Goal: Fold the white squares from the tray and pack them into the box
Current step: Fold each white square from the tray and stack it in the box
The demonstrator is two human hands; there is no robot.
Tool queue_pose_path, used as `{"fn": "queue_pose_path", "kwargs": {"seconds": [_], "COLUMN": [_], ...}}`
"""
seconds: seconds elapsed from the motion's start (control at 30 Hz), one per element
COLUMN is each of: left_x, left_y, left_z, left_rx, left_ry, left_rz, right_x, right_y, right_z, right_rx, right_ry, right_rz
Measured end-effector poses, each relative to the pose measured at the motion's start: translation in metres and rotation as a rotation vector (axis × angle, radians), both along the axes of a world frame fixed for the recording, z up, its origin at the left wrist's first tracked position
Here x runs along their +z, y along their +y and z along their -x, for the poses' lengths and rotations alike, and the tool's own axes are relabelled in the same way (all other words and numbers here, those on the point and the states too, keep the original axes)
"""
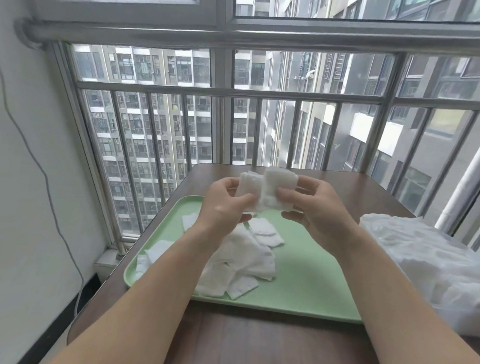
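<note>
Both hands up over the green tray [306,281]: left hand [226,206] and right hand [318,210] each pinch a side of one white square [271,188]. More squares [243,261] piled on the tray, on the bench [253,344].

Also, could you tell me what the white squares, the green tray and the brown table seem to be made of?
The soft white squares look like thin gauze or non-woven cotton: matte, faintly textured, limp. The pale green rectangular tray looks like moulded plastic: smooth, slight sheen, rounded rim. The dark brown table shows wood grain; solid wood, veneer or laminate, I cannot tell.
</note>
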State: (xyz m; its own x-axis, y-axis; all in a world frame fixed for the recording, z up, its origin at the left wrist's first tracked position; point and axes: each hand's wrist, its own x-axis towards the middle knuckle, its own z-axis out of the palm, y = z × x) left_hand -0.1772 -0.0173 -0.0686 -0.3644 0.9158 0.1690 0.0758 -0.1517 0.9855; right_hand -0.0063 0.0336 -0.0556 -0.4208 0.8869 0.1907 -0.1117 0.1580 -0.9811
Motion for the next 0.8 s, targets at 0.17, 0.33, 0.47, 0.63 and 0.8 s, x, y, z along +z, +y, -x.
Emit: {"fn": "queue_pose_path", "kwargs": {"seconds": [0.17, 0.33, 0.47, 0.63, 0.8], "left_x": [0.004, 0.004, 0.006, 0.003, 0.007], "left_y": [-0.003, -0.004, -0.003, -0.002, 0.003], "left_z": [-0.004, -0.007, -0.006, -0.004, 0.011], "left_rx": [-0.126, -0.203, -0.194, -0.083, 0.107], "left_ry": [0.013, 0.026, -0.062, 0.043, -0.057], "left_rz": [-0.059, -0.046, -0.023, -0.093, -0.091], "right_x": [-0.002, -0.002, -0.004, -0.01, -0.031], "right_y": [-0.002, -0.002, -0.004, 0.0, 0.014], "right_z": [0.003, 0.002, 0.005, 0.009, 0.012], "right_rx": [0.014, -0.069, -0.186, -0.233, -0.235], "right_ry": [-0.006, -0.035, -0.176, -0.445, -0.954], "right_rz": [-0.007, -0.004, -0.098, -0.22, -0.436]}}
